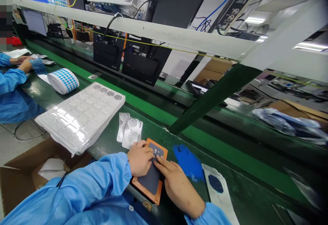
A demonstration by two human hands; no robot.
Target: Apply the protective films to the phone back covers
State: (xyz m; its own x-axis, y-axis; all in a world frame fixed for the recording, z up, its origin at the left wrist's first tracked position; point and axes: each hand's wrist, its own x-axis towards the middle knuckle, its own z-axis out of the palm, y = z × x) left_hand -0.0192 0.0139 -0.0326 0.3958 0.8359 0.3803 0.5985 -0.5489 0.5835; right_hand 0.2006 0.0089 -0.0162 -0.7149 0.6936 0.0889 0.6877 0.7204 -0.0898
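A dark grey phone back cover (148, 180) with small round openings at its top end lies in an orange fixture (153, 197) at the bench edge. My left hand (140, 159) rests on the cover's left side with curled, closed fingers near the openings; whatever is under the fingertips is hidden. My right hand (179, 185) reaches in from the right, its fingers stretched out and touching the cover beside the openings. Just beyond my left hand lie several silvery clear-plastic pieces (132, 132) with round spots. Blue film scraps (189, 163) are heaped right of the fixture.
A stack of clear plastic trays (82, 115) stands to the left, a roll of blue-dotted stickers (64, 80) behind it. White strips with a dark oval (216, 184) lie at right. A cardboard box (20, 184) is below. A co-worker's blue sleeves (12, 81) show at far left.
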